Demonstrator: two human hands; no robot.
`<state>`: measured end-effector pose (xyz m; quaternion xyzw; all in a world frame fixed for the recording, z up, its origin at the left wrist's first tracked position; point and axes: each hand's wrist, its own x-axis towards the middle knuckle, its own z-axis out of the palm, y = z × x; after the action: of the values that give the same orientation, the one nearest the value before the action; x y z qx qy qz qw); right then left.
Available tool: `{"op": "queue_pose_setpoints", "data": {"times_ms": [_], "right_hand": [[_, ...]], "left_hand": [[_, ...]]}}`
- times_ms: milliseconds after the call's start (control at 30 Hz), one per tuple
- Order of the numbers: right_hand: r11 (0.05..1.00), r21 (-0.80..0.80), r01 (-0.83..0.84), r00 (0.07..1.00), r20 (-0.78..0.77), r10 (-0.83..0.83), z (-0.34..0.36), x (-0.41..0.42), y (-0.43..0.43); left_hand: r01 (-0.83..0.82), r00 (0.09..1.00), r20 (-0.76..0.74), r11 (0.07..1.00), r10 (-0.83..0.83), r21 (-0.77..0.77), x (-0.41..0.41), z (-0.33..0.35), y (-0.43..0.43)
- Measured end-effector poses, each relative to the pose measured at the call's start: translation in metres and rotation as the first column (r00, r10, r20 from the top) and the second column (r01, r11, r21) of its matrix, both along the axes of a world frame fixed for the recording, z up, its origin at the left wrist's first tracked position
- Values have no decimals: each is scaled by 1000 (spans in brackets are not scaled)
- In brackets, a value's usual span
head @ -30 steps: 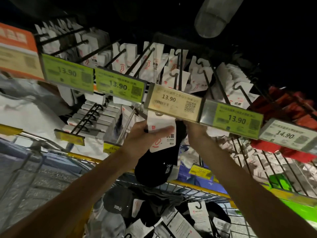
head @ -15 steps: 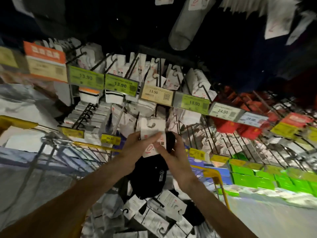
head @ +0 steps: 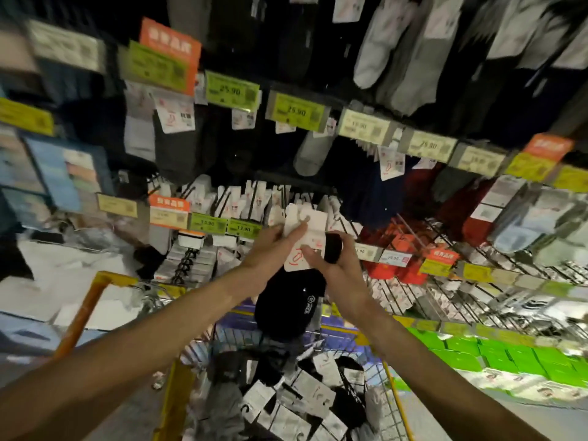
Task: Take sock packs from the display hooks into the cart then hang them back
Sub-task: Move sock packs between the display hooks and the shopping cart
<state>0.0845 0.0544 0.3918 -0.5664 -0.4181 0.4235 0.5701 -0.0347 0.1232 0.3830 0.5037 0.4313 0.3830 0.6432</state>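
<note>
A pack of black socks (head: pixel 291 300) with a white card header hangs between both my hands, above the cart. My left hand (head: pixel 273 249) grips the white card from the left, its thumb lying across the card's top. My right hand (head: pixel 335 261) pinches the pack's right side where card meets black sock. Just behind the card runs a row of display hooks (head: pixel 232 198) loaded with white-carded packs. Below, the wire cart (head: pixel 394 405) with its yellow frame holds several more sock packs (head: pixel 305 399).
Green and yellow price tags (head: pixel 243 229) line the hook rails. Higher hooks carry grey, black and white socks (head: pixel 375 55). Red packs (head: pixel 397 249) hang to the right, green boxes (head: pixel 477 358) sit on the lower right shelf. The cart's orange handle (head: pixel 82 313) stands at left.
The view has pulled back and tilted up, showing higher rows. Both hands have come away from the price-tag rail with the black sock pack; the right hand now holds its side.
</note>
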Motion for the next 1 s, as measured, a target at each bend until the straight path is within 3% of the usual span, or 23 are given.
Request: {"op": "queue_pose_setpoints", "data": {"times_ms": [233,533,767,1000], "right_hand": [[976,214,31,992,116,-57,91,-19,18],[935,354,13,999,24,-23,181,-26,37],[896,437,78,996,-1,-86,216,-14,46],[898,394,195,981,-83,-176,240,28,56]], "left_hand": [[-58,997,68,975,45,212,-20,100,12],[-110,986,159,933,58,342,-31,200,18],[-92,996,61,871,71,483,-27,240,25],[-100,995,23,888,100,449,-2,260,35]]}}
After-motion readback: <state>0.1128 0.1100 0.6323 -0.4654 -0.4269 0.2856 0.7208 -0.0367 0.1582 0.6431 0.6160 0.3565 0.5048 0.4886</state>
